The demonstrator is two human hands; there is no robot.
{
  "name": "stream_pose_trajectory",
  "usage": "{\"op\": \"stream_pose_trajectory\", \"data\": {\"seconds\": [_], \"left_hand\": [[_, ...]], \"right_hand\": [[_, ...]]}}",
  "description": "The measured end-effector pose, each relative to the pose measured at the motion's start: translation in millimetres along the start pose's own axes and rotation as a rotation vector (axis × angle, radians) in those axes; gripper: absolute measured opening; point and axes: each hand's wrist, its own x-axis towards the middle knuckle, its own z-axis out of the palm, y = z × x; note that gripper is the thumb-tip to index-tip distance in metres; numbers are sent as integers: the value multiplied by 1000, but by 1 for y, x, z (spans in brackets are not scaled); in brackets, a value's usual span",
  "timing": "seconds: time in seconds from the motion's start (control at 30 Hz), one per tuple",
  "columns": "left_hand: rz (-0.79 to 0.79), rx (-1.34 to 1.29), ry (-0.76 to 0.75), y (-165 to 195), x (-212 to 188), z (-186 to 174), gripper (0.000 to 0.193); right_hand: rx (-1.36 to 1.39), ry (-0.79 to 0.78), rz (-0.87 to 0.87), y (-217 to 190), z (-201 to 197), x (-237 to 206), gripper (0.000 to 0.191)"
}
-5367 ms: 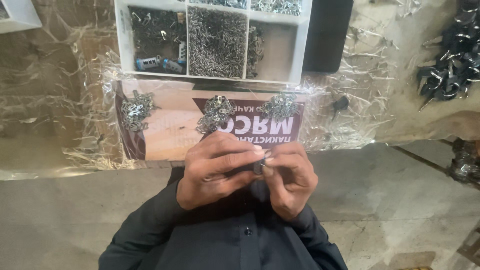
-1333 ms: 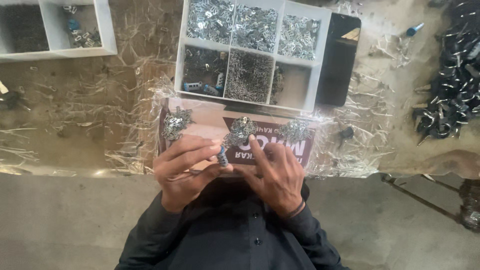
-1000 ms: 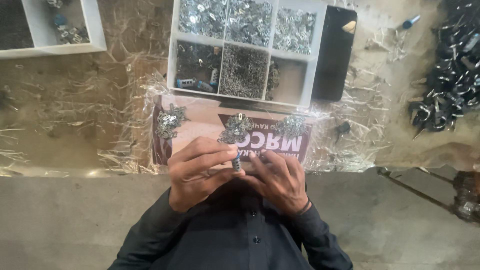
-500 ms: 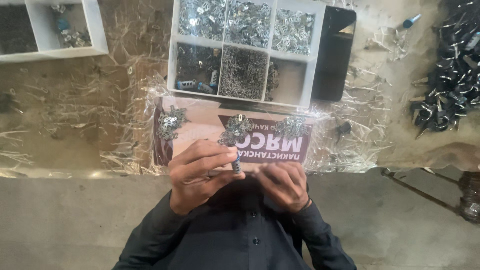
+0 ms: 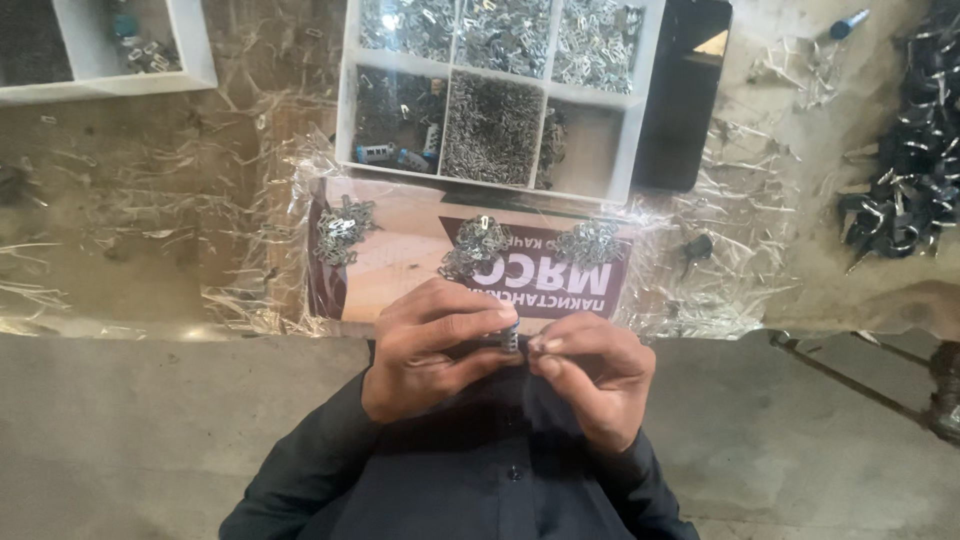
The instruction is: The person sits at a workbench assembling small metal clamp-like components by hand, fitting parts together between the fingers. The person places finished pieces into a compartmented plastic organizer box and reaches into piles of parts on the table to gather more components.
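Workbench [image 5: 120, 200], dusty brown, covered w/ crinkled clear plastic film [image 5: 730, 290], fills the top half of the view; grey concrete floor [image 5: 150, 430] below its edge. Person in a dark buttoned shirt [image 5: 480, 480] sits at the bench, arms coming up from the bottom centre.

White compartment tray [image 5: 630, 140] sits at top centre, six sections w/ small metal parts: bright silvery pieces in the upper row, darker fine pieces in the lower middle, lower right section nearly bare. Black flat slab [image 5: 685, 95] lies touching the tray's right side. Second white tray [image 5: 190, 60] at top left, only partly in view. Heap of dark metal clips [image 5: 905, 170] at far right.

Printed card sheet [image 5: 400, 270], tan and maroon, lies under the film just in front of the tray. On it three small piles of silvery clips: left pile [image 5: 342, 230], middle pile [image 5: 475, 245], right pile [image 5: 590, 243].

Left hand [image 5: 435, 345] & right hand [image 5: 590, 375] meet at the bench edge, just below the middle pile. Both are curled, fingertips pinching a small metal part [image 5: 510, 340] between them; part mostly hidden by fingers, shape can't be told
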Motion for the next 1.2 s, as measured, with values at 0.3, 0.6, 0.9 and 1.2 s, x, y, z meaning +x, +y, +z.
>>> {"op": "stream_pose_trajectory", "data": {"seconds": [0.3, 0.6, 0.9, 1.2], "left_hand": [[-6, 21, -13, 3, 2, 3, 43], [9, 80, -35, 2, 3, 6, 42], [54, 11, -38, 1, 7, 13, 41], [54, -52, -62, 0, 5, 13, 45]], "right_hand": [[-521, 96, -414, -13, 27, 19, 27], [-840, 43, -620, -15, 20, 22, 24], [-218, 12, 81, -7, 7, 11, 22], [1, 19, 223, 14, -16, 1, 22]]}}
